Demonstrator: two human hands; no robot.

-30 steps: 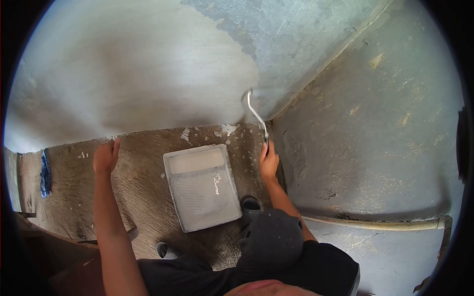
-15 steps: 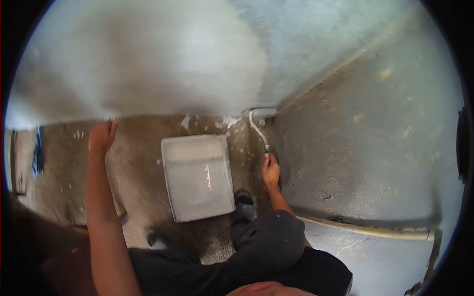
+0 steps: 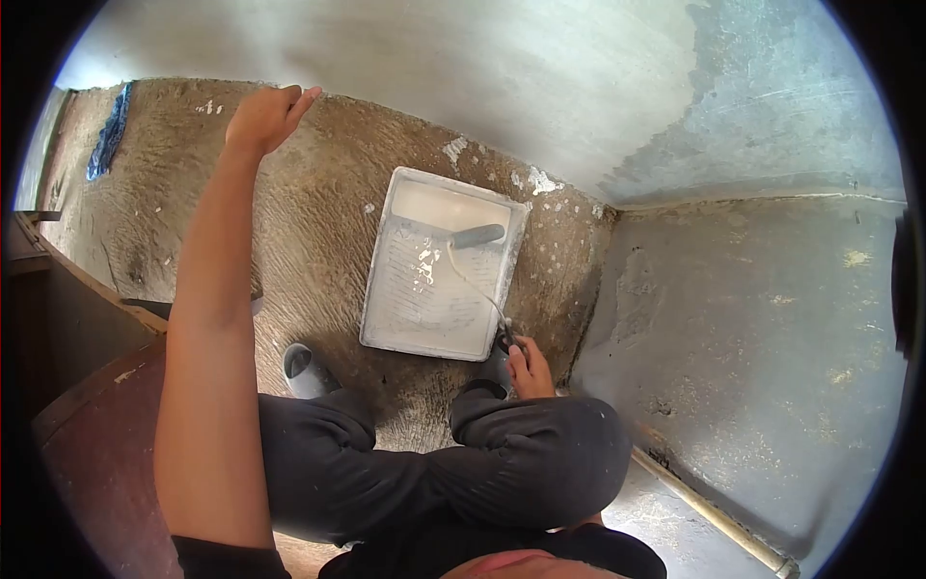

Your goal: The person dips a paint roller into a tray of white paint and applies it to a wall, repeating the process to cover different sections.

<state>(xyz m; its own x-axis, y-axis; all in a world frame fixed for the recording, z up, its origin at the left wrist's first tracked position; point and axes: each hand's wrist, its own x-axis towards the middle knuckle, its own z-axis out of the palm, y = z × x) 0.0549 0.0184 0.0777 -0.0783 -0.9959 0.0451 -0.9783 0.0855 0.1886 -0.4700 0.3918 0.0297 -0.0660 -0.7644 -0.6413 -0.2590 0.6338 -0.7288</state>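
My right hand (image 3: 530, 370) is wrapped around the dark handle of a paint roller (image 3: 477, 235). The roller's grey sleeve is over the upper part of a white paint tray (image 3: 444, 314), just below the pool of pale paint at the tray's far end. Wet paint streaks mark the ribbed slope. Out to the left, my left hand (image 3: 270, 118) is raised near the foot of the wall, its fingers curled and the thumb sticking out. Nothing shows in it.
Ahead, the wall (image 3: 434, 68) carries a pale coat ending in a ragged edge at right. A grey wall (image 3: 752, 309) meets it in a corner. A blue cloth (image 3: 109, 135) lies far left, beyond wooden furniture (image 3: 106, 386). Paint splashes (image 3: 542, 181) spot the rough floor.
The roller has moved from the wall's base by the corner back over the tray, with my right hand drawn nearer my knee. My view has shifted; my left hand is still out to the left.
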